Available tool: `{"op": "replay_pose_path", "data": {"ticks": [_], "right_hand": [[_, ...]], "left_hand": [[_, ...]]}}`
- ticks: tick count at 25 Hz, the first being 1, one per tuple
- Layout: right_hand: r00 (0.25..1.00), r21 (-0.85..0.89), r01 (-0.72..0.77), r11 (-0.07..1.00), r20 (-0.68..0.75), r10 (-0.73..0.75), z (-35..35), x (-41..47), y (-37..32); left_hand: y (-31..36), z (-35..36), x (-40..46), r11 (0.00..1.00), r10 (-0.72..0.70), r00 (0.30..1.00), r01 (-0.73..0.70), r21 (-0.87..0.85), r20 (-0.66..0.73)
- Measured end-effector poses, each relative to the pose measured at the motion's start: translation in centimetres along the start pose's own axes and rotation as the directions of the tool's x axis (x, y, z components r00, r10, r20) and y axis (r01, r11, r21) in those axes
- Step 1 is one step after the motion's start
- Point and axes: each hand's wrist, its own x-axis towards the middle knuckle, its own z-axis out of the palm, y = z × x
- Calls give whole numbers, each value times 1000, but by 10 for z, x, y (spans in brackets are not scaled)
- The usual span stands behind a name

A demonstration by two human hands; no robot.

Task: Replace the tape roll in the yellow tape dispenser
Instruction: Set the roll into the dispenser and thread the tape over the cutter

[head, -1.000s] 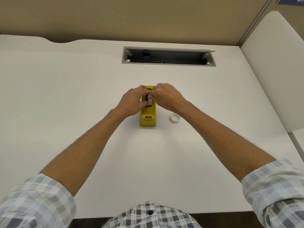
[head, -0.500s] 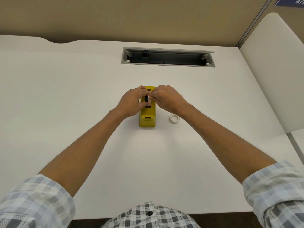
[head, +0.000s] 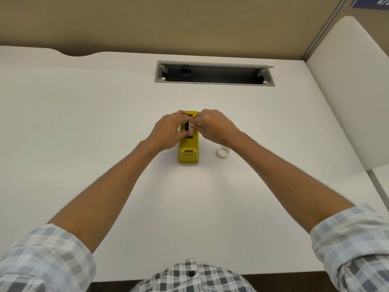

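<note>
The yellow tape dispenser (head: 188,151) stands in the middle of the white desk, its cutter end toward me. Over its open slot, my left hand (head: 168,130) and my right hand (head: 212,125) meet from either side. Between their fingertips sits a tape roll on a black hub (head: 188,129), pinched by both hands; most of it is hidden by fingers. A second small white tape roll (head: 223,152) lies flat on the desk just right of the dispenser, below my right wrist.
A grey cable-tray opening (head: 214,73) is cut into the white desk (head: 84,123) behind the dispenser. A white divider panel (head: 347,91) rises along the right edge. A beige wall runs behind the desk.
Both hands stay at the dispenser's slot; the fingertips shifted slightly around the roll. The dispenser and loose roll have not moved.
</note>
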Motion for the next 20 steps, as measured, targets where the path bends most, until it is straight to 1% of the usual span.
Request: {"op": "replay_pose_path", "data": {"ticks": [3,16,20], "right_hand": [[1000,-24,22,999,6,-21,0,0,1],[1000,15,27,1000,-11,-27,0,0,5],[998,-32,62,998,18,-61,-1,0,7]], "left_hand": [[0,2,0,1000,-12,1000,12,3,3],[-3,2,2,1000,-2,1000,2,0,0],[-3,1,2,1000,-6,1000,6,2,10]]}}
